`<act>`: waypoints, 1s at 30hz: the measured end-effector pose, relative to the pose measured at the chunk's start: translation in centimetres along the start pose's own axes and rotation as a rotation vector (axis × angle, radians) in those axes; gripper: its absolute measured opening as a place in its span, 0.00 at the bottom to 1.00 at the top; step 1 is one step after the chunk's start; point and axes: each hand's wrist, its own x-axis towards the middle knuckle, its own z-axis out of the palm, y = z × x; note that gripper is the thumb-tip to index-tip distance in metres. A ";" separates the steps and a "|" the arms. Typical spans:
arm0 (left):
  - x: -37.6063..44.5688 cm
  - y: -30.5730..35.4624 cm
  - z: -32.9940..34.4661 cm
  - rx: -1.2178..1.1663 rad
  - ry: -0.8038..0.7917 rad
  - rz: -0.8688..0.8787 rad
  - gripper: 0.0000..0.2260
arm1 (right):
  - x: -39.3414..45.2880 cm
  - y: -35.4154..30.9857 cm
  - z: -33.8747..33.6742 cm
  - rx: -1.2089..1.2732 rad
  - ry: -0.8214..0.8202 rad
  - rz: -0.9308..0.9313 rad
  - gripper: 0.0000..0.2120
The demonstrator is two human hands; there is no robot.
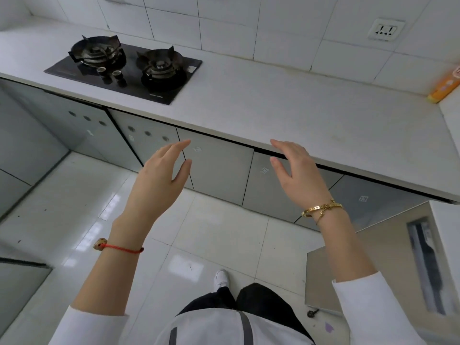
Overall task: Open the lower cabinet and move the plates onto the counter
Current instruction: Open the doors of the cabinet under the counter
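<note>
My left hand (160, 176) and my right hand (297, 170) are both raised in front of the lower cabinets, fingers apart, holding nothing. Between them is a closed grey cabinet door (219, 168) under the white counter (286, 105). My right fingertips reach up near the counter's front edge, above another closed door (263, 185). All the cabinet doors in view are closed, and no plates are visible.
A black two-burner gas hob (124, 70) is set into the counter at the left. An orange package (445, 85) lies at the counter's far right. A steel-fronted appliance (388, 260) stands at my right. Glossy white floor tiles (211, 240) lie below.
</note>
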 end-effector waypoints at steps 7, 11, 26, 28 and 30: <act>4.8 -1.3 2.0 -0.013 -0.050 -0.005 0.18 | 4.2 1.9 0.8 -0.013 -0.036 0.050 0.20; 7.0 -1.2 3.0 -0.021 -0.049 -0.018 0.18 | 6.3 3.1 0.9 -0.001 -0.049 0.048 0.19; 11.9 -1.1 9.3 0.025 0.000 -0.132 0.18 | 13.9 10.0 3.4 0.018 -0.077 -0.047 0.18; 12.0 -1.8 10.8 0.035 0.007 -0.141 0.17 | 14.2 11.1 4.6 0.013 -0.071 -0.054 0.19; 11.8 -2.7 12.4 0.040 0.002 -0.140 0.18 | 14.3 12.3 6.0 0.014 -0.062 -0.056 0.19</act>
